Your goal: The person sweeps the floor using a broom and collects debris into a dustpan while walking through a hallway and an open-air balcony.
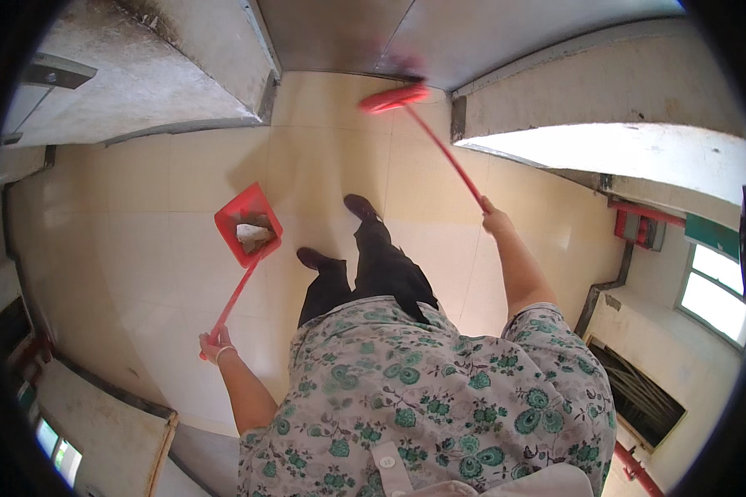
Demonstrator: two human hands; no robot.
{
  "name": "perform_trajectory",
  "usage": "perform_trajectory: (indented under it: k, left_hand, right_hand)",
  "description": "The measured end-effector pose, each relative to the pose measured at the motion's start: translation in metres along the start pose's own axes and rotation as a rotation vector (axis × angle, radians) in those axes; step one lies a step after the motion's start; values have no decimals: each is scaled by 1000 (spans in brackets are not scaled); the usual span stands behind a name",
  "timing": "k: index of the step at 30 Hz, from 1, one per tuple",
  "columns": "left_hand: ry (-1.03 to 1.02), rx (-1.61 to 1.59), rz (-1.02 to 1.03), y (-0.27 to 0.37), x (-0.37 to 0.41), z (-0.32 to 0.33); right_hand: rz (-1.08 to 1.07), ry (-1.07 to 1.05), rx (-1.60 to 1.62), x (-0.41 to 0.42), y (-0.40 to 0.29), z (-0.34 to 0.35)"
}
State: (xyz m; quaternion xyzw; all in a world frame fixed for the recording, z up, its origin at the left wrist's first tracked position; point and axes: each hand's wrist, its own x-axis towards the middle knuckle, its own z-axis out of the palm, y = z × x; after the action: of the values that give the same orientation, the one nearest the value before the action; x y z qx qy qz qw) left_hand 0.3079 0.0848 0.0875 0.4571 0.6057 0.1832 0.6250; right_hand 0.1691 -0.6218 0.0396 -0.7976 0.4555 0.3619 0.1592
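My left hand (216,343) grips the handle end of a red long-handled dustpan (227,225). Crumpled whitish and brown litter (253,234) lies in its pan, to the left of my feet. My right hand (495,217) is closed around the red stick of a broom (393,98). The broom's red head, slightly blurred, is at the far edge of the tiled floor, close to the grey metal doors. Its bristles are hard to make out.
Grey metal doors (348,37) stand ahead, between a wall on the left (161,74) and one on the right (584,81). My dark shoes are on the beige floor tiles (323,155). A red box (639,228) is mounted on the right wall near a window (715,295).
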Motion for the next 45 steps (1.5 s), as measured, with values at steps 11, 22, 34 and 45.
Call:
perform_trajectory:
  k: [11, 22, 34, 45]
  left_hand:
    - [164, 77, 43, 5, -3, -13]
    - [246, 30, 34, 6, 48, -71]
    - [130, -38, 2, 4, 58, -78]
    - [64, -15, -8, -8, 71, -75]
  right_hand:
    - [-70, -496, 622, -151, -106, 74]
    - [-498, -454, 435, -176, -118, 69]
    - [-209, -165, -157, -201, 134, 60]
    - [-244, -192, -252, -74, -10, 91]
